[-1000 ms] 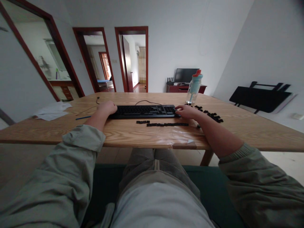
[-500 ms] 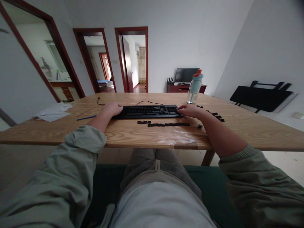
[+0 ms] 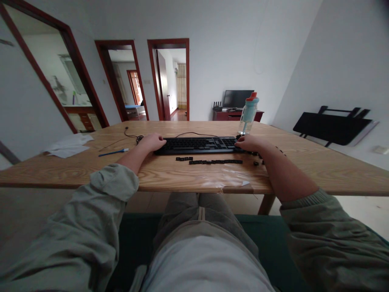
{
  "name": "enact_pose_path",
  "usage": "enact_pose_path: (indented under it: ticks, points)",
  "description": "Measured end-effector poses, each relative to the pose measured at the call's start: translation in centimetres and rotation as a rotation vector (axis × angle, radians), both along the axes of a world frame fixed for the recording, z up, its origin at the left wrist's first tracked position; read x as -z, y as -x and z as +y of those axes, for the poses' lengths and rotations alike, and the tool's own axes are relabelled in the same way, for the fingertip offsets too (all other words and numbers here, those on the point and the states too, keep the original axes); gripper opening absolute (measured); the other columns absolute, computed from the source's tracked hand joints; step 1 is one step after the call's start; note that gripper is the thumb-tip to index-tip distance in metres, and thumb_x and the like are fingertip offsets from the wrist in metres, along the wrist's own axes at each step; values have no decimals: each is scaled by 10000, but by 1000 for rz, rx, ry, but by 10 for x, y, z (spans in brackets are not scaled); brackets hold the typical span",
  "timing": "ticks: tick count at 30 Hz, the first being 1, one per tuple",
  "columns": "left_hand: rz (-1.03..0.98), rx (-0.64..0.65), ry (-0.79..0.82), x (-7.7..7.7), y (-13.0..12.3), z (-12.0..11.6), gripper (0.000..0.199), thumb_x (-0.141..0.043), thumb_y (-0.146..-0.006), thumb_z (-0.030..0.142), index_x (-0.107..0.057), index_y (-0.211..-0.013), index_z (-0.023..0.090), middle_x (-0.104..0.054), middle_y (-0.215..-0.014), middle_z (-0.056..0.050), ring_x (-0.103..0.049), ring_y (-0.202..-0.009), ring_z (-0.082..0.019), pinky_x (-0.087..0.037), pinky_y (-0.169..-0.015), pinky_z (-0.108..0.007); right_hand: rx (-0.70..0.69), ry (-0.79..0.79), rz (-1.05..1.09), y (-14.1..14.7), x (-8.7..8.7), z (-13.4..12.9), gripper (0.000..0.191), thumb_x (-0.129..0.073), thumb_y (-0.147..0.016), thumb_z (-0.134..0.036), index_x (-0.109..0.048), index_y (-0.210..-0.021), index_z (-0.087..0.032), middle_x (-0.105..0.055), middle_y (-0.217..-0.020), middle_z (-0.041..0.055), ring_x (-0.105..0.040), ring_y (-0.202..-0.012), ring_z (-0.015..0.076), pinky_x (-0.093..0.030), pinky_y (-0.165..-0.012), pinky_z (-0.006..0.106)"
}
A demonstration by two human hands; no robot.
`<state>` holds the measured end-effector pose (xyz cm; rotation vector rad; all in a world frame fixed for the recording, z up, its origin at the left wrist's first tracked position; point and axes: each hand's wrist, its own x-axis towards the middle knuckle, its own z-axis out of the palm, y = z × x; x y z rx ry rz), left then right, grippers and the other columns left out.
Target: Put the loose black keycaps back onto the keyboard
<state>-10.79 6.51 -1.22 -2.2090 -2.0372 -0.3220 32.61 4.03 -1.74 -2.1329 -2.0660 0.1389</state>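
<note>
I look across a white-walled room with red-brown door frames [image 3: 168, 41] on the far side and a long light wooden table [image 3: 304, 162] running across the view. On it lies a black rectangular computer keyboard [image 3: 197, 144], set lengthwise at the middle of the table, its thin black cable [image 3: 194, 133] curling away on the far side. My left hand [image 3: 153, 142] rests against the left end of the keyboard, fingers curled loosely over its edge. My right hand [image 3: 251, 142] sits at the right end, fingers bent down on the corner; I cannot tell whether either hand truly grips the frame or only touches it. The two hands are well apart, one at each end. Just near of the keyboard runs a row of loose black keycaps [image 3: 212, 162], and more scattered black keycaps [image 3: 258, 159] lie near my right wrist. A clear water bottle with a pale blue top and red cap [image 3: 248, 113] stands far right of the keyboard. To the left lie a blue pen [image 3: 113, 152] and white sheets of paper [image 3: 68, 145]. A folded black table [image 3: 331, 125] leans at the right wall.
</note>
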Motion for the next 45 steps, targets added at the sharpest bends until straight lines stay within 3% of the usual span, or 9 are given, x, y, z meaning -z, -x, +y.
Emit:
enact_pose_path:
  ticks: [13, 16, 20, 26, 32, 36, 39, 42, 45]
  points:
    - [59, -32, 27, 0, 9, 2, 376, -523, -843, 444, -744, -1062, 234, -746, -1066, -90, -674, -977, -274, -511, -817, -326, 19, -5, -5, -3, 0, 1, 339, -547, -863, -399, -734, -1045, -182, -739, -989, 102, -666, -843, 230, -482, -733, 307]
    - [86, 37, -76, -5, -3, -9, 381, -534, -849, 455, -743, -1068, 224, -720, -1132, -105, -649, -1027, -298, -506, -864, -359, 3, 11, -2, -4, 1, 1, 344, -557, -856, -407, -726, -1052, -181, -739, -965, 96, -663, -803, 218, -480, -706, 299]
    - [54, 417, -277, -12, -56, -36, 343, -514, -886, 389, -741, -1057, 198, -704, -1128, -96, -608, -1093, -274, -451, -993, -377, -2, 18, -12, -6, 3, 5, 360, -559, -850, -418, -717, -1053, -166, -738, -926, 106, -658, -748, 214, -480, -680, 302]
    - [58, 1012, -320, -4, -186, -76, 263, -544, -889, 285, -759, -1024, 215, -740, -1027, -71, -652, -969, -218, -464, -936, -342, -6, 24, -9, -3, 4, 6, 357, -551, -844, -382, -723, -1028, -129, -740, -930, 137, -658, -719, 229, -489, -646, 314]
    - [212, 1027, -262, 11, -251, -88, 238, -572, -854, 246, -792, -944, 261, -753, -974, -95, -673, -933, -275, -494, -815, -396, -39, 13, -72, 7, -3, -1, 320, -566, -843, -327, -740, -993, -105, -744, -984, 166, -673, -813, 246, -489, -689, 299]
    - [213, 991, -287, 13, -257, -87, 208, -602, -829, 211, -799, -894, 224, -751, -968, -121, -679, -931, -291, -498, -801, -408, -40, 14, -78, 8, -5, -3, 335, -553, -861, -340, -744, -998, -102, -745, -984, 176, -678, -830, 252, -497, -711, 300]
    - [134, 1041, -310, -1, -247, -75, 198, -617, -814, 193, -792, -901, 229, -754, -919, -91, -679, -885, -261, -498, -795, -379, -74, 12, -42, 6, -3, -1, 318, -611, -821, -359, -743, -984, -120, -746, -986, 156, -676, -839, 252, -501, -717, 294]
    - [-84, 1008, -342, -21, -221, -47, 230, -608, -823, 193, -767, -988, 223, -753, -918, -62, -671, -874, -218, -493, -811, -340, -73, -3, -26, 4, 0, 1, 353, -592, -829, -382, -728, -1016, -114, -739, -995, 162, -671, -845, 258, -505, -735, 314]
    - [-332, 815, -272, -30, -183, -13, 208, -623, -780, 149, -745, -949, 160, -748, -907, -71, -661, -808, -174, -496, -743, -287, -51, -7, -27, 4, 0, 2, 371, -549, -857, -384, -717, -1027, -101, -730, -981, 182, -674, -842, 269, -507, -755, 340]
